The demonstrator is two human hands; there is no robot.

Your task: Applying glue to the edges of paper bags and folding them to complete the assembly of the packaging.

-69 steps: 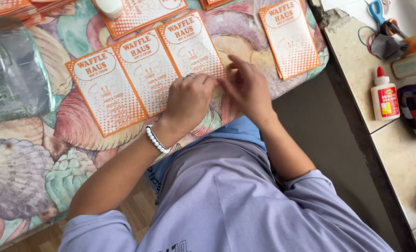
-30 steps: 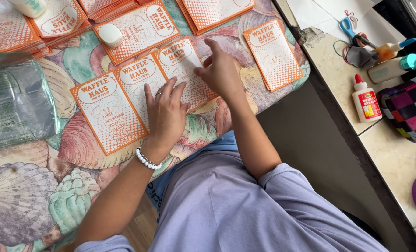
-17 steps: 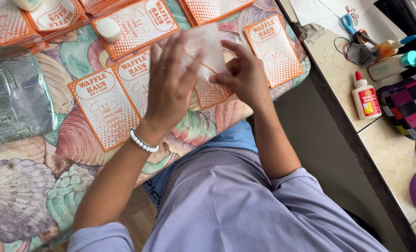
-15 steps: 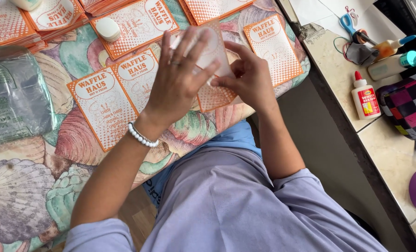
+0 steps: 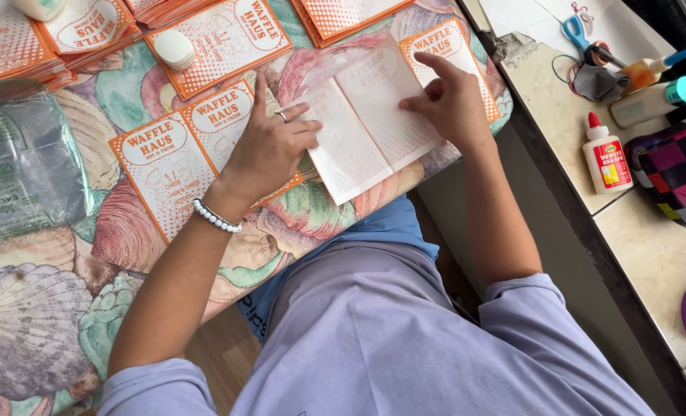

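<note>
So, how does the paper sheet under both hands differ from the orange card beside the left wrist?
The paper sheet shows its pale, faded back with a fold down the middle; the orange card lies face up, with a bright orange border and a white oval. The sheet is wider than the card. The left hand and right hand press the sheet; no hand holds the card. Both lie flat on the shell-patterned cloth.
</note>
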